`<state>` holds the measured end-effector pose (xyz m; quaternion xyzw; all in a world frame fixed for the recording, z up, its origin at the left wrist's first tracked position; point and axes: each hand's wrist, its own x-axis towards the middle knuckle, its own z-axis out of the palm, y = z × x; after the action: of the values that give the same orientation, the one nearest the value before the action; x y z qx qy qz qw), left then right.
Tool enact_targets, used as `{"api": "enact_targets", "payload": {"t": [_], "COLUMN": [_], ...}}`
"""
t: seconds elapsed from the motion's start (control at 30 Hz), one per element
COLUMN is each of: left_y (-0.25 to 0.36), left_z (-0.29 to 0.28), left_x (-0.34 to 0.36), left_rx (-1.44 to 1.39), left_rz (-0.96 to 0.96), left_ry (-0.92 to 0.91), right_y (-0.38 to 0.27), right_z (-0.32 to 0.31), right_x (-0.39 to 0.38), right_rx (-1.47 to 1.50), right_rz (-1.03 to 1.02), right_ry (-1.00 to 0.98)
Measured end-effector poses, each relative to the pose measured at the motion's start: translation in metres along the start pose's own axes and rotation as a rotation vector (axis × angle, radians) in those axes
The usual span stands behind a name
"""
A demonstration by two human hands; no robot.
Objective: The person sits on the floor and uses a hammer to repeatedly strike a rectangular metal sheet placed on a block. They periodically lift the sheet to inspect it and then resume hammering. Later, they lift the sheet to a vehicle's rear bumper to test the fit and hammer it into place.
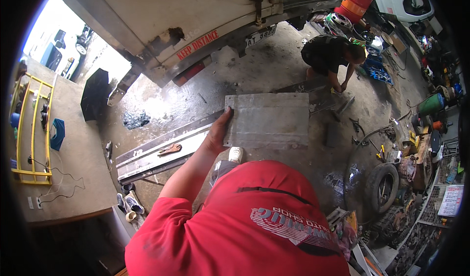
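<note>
My left hand [220, 130] is closed on the left edge of a flat grey metal plate [269, 119], its thumb lying over the top face. The plate is rectangular, with small holes along its edges, and is held up in front of my body. My right hand does not show. Below and to the left of the plate runs a long metal panel [147, 164], set at a slant. An orange-brown object [170, 149], perhaps a glove or a tool, lies on that panel.
Ahead stands the rear of a white truck [147, 11]. Another person [325, 56] crouches at the right, near a blue tool tray [376, 68]. At the right lie a tyre [382, 188] and hoses. A yellow frame [34, 129] and shoes [132, 205] are at the left.
</note>
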<state>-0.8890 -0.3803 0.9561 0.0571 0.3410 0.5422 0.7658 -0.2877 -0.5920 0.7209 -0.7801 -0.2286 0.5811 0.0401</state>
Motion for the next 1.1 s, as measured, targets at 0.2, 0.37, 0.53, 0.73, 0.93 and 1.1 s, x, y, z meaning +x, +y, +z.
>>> {"api": "enact_targets", "payload": {"t": [0.2, 0.37, 0.53, 0.73, 0.93, 1.1], "left_y": [-0.001, -0.024, -0.058, -0.11, -0.147, -0.216], "left_z": [0.036, -0.018, -0.046, -0.056, -0.092, -0.076], "left_x": [-0.003, 0.029, 0.073, 0.12, 0.177, 0.214], "left_rx": [0.114, 0.258, 0.349, 0.394, 0.654, 0.917], "left_rz": [-0.035, 0.075, 0.061, -0.163, -0.476, -0.721], "left_ry": [0.277, 0.307, 0.026, 0.098, 0.302, 0.265], "right_y": [0.024, 0.049, 0.022, 0.001, 0.019, -0.009], "right_z": [0.005, 0.009, 0.032, 0.071, 0.086, 0.052], "right_x": [-0.001, 0.04, 0.023, -0.015, 0.002, -0.02], "right_rx": [0.084, 0.214, 0.217, -0.046, 0.073, 0.457], "right_rz": [-0.089, -0.117, -0.066, -0.073, -0.037, 0.041], "right_ry": [-0.001, 0.001, -0.054, 0.067, -0.042, -0.125]}}
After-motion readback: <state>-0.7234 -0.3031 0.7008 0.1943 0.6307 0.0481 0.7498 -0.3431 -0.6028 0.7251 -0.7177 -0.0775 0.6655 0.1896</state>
